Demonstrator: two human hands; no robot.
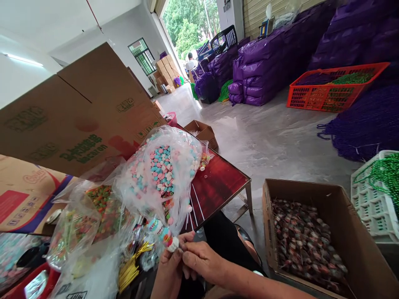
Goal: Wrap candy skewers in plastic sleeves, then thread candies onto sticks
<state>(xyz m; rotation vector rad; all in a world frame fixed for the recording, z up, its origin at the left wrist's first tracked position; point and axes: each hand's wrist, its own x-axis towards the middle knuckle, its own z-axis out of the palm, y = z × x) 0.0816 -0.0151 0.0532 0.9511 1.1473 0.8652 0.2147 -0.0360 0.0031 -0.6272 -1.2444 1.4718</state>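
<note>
Head view: holding a candy stack (pixel 168 240) just beyond closed left fingers (pixel 176 256), curled right fingers (pixel 190 258) alongside, hold unclear; slanting right forearm (pixel 249 280) from lower right.

Purple bundles (pixel 258 66) stacked; red basket (pixel 314 99) on gray floor (pixel 243 141); green beads (pixel 385 174) in white crate (pixel 368 203).

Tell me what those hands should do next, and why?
Maybe let the right hand hold the candy stack while the left hand picks one of the gold strips: both hands are at the stack's near end, and the strips lie close by.
</note>
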